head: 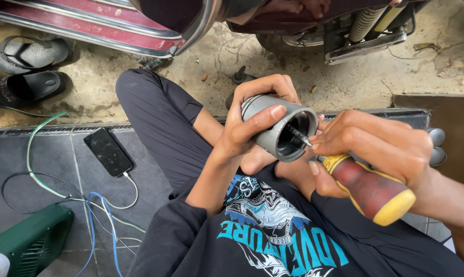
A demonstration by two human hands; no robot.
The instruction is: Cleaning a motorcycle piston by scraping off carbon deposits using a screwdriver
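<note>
My left hand (252,115) is wrapped around a short grey cylinder (273,131) like a pipe cap, with its open end turned toward the right. My right hand (375,143) grips a screwdriver (370,190) with a dark red handle and yellow ends. The screwdriver's metal shaft (297,136) reaches into the cylinder's open mouth. Both hands are held above my lap, over my dark trousers and black printed shirt.
A black phone (107,152) on a white cable lies on the dark mat at left. Green, blue and black wires (88,200) curl near a green casing (32,241). Black sandals (26,72) and a maroon vehicle body (114,25) lie beyond on the dirt.
</note>
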